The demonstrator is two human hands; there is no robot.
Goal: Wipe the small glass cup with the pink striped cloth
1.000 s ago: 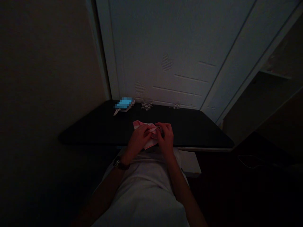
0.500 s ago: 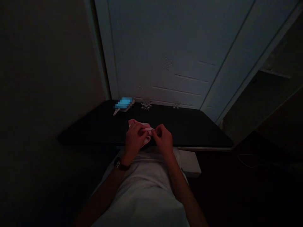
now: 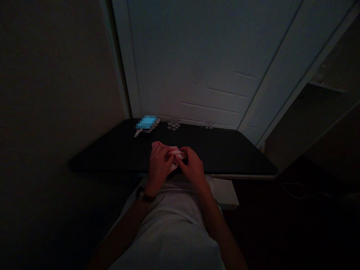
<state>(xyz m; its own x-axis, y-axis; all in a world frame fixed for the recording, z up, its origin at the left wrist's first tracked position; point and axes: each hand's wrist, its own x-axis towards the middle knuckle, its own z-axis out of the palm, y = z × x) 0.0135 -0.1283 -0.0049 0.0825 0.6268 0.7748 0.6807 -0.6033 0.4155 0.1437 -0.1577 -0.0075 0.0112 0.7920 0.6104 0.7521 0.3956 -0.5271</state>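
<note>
A small pink cloth with white edging is bunched between both hands, over the near edge of a dark table. My left hand, with a watch on its wrist, pinches the cloth from the left. My right hand has its fingers closed on the cloth's right end, where a whitish fold shows. A small shiny detail sits near the right fingertips, too dim to make out. Part of the cloth hangs below the left fingers.
A device with a lit blue screen lies at the table's back left. Clear round objects stand along the back, with smaller ones farther right. A white box is below the table's front edge. A pale panel rises behind.
My right hand has shifted slightly left, closer to my left hand, and its fingers now curve around the cloth's right end. My left hand has hardly moved.
</note>
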